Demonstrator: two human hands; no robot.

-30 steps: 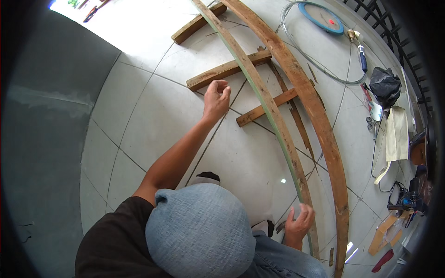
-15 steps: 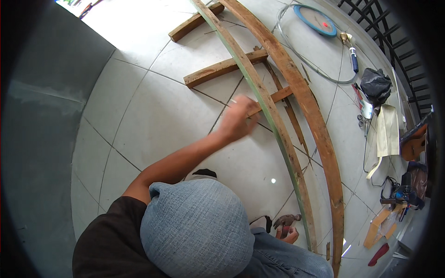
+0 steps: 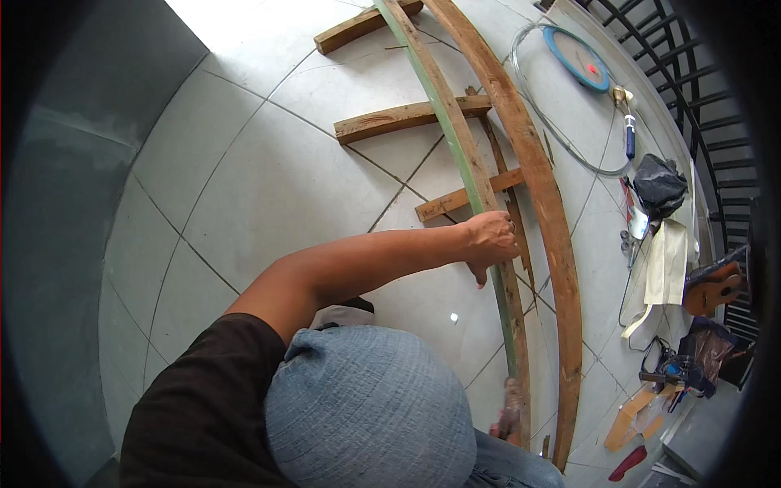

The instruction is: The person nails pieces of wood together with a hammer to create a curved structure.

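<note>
Left to right, an upper block [image 3: 354,32], a middle block [image 3: 394,120] and a lower block [image 3: 444,204], all short lengths of wood, lie crosswise under the green-sided timber [image 3: 450,110], I suppose to keep it up off the tiles. The person squats beside it, one denim knee [image 3: 370,407] raised. The left hand [image 3: 490,234] reaches across over the timber, perhaps to steady it: the thumb hangs apart down the green side, the other fingers curl towards the far edge, though I can't tell whether they close on the wood. Nearer the person, partly hidden by the other leg, the right hand [image 3: 510,433] looks wrapped around a hammer [image 3: 512,396], blurred, its head at the green side. Just right, a dark splintered strip [image 3: 499,156] lies between the timber and a brown plank [image 3: 547,203], which runs roughly alongside. Towards the floor's right edge, seemingly parked clear of the wood, are a blue-rimmed disc [image 3: 569,61], a wire coil [image 3: 600,170], a blue-handled tool [image 3: 630,134], a cream cloth strip [image 3: 665,268] and a black plastic bag [image 3: 659,185].

Underneath is a pale tiled floor [image 3: 236,179] with dark joints, glaring white at its far left corner. A grey wall [image 3: 65,203] bounds its left edge; black metal railing [image 3: 736,164] stands along the right.
</note>
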